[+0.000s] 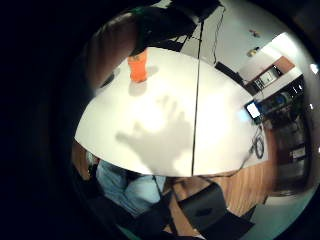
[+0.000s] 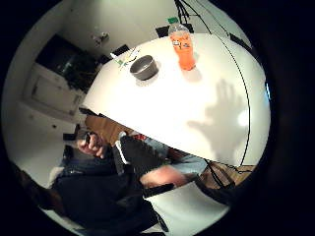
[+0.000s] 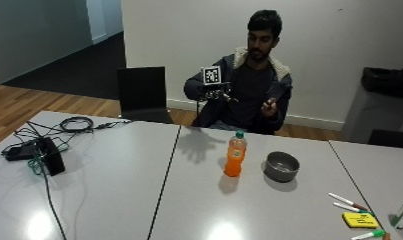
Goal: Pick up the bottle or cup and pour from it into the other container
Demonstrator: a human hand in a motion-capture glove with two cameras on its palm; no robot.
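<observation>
The task looks barely begun. The orange bottle (image 3: 235, 155) stands upright on the white bench (image 3: 121, 190) with its green cap on, and the grey bowl (image 3: 281, 166) sits just beside it, apart from it. Neither is touched. The person sits at the far side of the bench with the gloved right hand (image 3: 214, 93) raised in the air above the bench edge, well away from both things. Its shadow on the bench shows spread fingers, so the fingers appear to be apart and holding nothing. The bare hand (image 3: 270, 106) is held up near the chest. Markers (image 3: 347, 202) and a yellow pad (image 3: 359, 219) lie at the bench's near corner. Everything remains to be done: reaching the bottle, gripping it, uncapping it if needed, lifting, and tipping it over the bowl.
</observation>
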